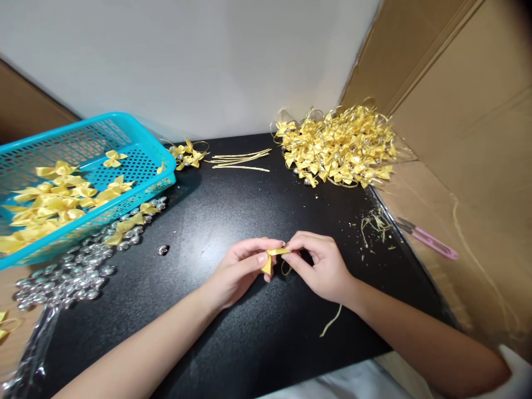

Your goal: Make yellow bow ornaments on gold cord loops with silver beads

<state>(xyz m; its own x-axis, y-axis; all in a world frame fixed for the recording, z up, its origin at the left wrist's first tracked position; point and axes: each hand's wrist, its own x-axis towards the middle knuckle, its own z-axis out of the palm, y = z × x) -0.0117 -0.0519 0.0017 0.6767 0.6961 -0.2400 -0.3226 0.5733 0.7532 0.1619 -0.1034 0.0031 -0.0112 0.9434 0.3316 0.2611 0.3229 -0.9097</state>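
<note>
Between my two hands, above the black tabletop (233, 199), is a yellow ribbon bow (266, 265). My left hand (245, 263) pinches it between thumb and fingers. With thumb and index finger, my right hand (318, 263) grips one end of the same bow's ribbon. A thin gold cord (286, 269) loops below the fingers, and its loose end (331, 321) trails out under the right wrist. How the cord joins the bow is hidden by the fingers.
At left stands a blue basket (153, 141) of yellow bows, beside many silver bells (83, 271). Several gold cords (241, 160) lie at the back. A heap of finished-looking bows (341, 147) sits back right. Pink thread snips (432, 241) rest on cardboard at right, near thread scraps (376, 221).
</note>
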